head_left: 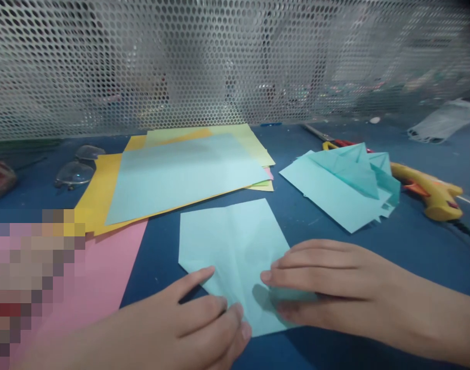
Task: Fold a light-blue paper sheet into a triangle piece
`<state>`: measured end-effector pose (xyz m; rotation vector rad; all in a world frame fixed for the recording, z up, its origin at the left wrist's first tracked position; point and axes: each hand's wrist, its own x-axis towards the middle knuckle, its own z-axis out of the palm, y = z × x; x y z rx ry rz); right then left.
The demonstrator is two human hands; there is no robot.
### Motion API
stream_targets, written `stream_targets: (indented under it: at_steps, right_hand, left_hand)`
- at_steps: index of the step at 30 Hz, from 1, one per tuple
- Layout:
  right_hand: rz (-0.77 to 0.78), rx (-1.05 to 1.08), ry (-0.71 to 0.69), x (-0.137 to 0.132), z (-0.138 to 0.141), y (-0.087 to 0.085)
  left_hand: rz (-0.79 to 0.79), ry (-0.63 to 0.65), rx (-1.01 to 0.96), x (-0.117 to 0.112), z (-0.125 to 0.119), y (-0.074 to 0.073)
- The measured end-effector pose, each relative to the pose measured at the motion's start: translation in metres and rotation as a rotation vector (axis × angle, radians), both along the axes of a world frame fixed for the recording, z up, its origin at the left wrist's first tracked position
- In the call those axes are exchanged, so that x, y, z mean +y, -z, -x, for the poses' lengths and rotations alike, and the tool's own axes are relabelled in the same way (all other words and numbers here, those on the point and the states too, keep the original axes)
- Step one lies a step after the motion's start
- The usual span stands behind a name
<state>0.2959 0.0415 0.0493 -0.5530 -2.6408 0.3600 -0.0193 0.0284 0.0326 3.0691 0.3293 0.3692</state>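
A light blue sheet of paper with creases lies on the blue table in front of me. My left hand rests on its near left corner, index finger stretched out along the edge. My right hand lies flat on the near right corner, fingers pressing the paper where a fold shows.
A stack of coloured sheets lies behind, light blue on top of yellow, with a pink sheet to the left. Folded light blue paper pieces sit at right beside a yellow glue gun. Eyeglasses lie at left. A perforated metal screen closes the back.
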Motion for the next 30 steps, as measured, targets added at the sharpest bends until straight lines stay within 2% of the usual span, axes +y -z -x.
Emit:
stream_targets:
  at_steps: [3,7,11,15,18,22,24,25,26,27,30]
  right_hand:
    - [0.094,-0.038,-0.031,0.002,-0.002,-0.002]
    - [0.224,-0.023,0.123,-0.001,-0.001,-0.002]
    - [0.391,0.055,0.276,-0.01,0.005,0.008]
    - [0.404,0.129,0.405,-0.016,0.008,0.02]
    - [0.409,0.143,0.46,-0.017,0.009,0.022]
    - [0.449,0.094,0.507,-0.016,0.011,0.021]
    - [0.447,0.115,0.535,-0.018,0.011,0.022]
    - [0.438,0.14,0.549,-0.018,0.012,0.024]
    - [0.428,0.167,0.565,-0.019,0.012,0.026]
    - [0.421,0.185,0.579,-0.02,0.013,0.028]
    - [0.427,0.176,0.611,-0.022,0.015,0.032]
  left_hand:
    - [0.022,0.019,-0.032,0.003,-0.005,-0.001]
    - [-0.014,-0.039,-0.117,0.005,-0.014,0.004]
    - [-0.034,-0.029,-0.157,0.004,-0.016,0.006]
    - [0.036,-0.011,-0.042,0.002,-0.006,0.0]
    - [0.053,-0.02,0.011,-0.001,-0.003,-0.002]
    - [0.05,-0.087,-0.099,-0.003,-0.01,0.003]
    - [0.04,-0.108,-0.135,-0.004,-0.016,0.007]
    - [-0.02,-0.069,-0.2,-0.005,-0.018,0.008]
    - [-0.02,-0.106,-0.213,-0.007,-0.019,0.009]
    - [-0.006,-0.14,-0.143,-0.008,-0.02,0.009]
    - [0.004,-0.136,-0.128,-0.011,-0.02,0.007]
